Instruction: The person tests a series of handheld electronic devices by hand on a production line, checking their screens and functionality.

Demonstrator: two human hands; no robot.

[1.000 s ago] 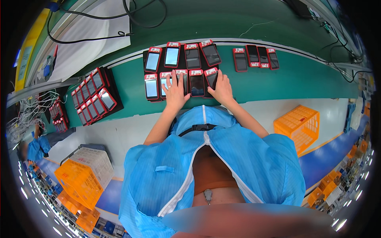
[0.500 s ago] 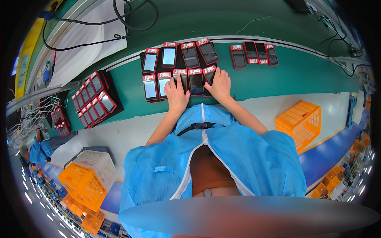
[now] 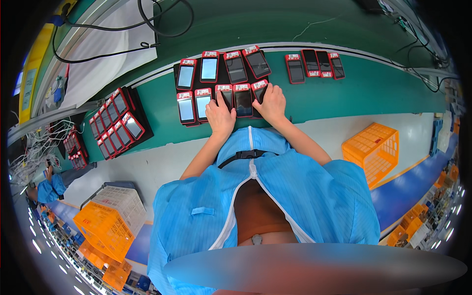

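Observation:
Two rows of red-cased handheld touchscreen devices lie on a black mat on the green bench. My left hand rests at a dark-screened device in the near row, its index finger stretched along the left side and its thumb apart near the lower right. At the right end of that row, my right hand straddles another device, thumb over the lower left and fingers by the right edge. Between them lies a dark-screened device. Screens glow white on several devices at the left, including one.
Several similar devices lie at the back right of the bench. More fill a second black mat at left. Cables hang over white sheeting. Orange crates stand on the floor both sides. Another person is at far left.
My left hand's fingers have drawn in slightly, and its hold over the device has shifted a little. My right hand stays at the same device, almost unmoved.

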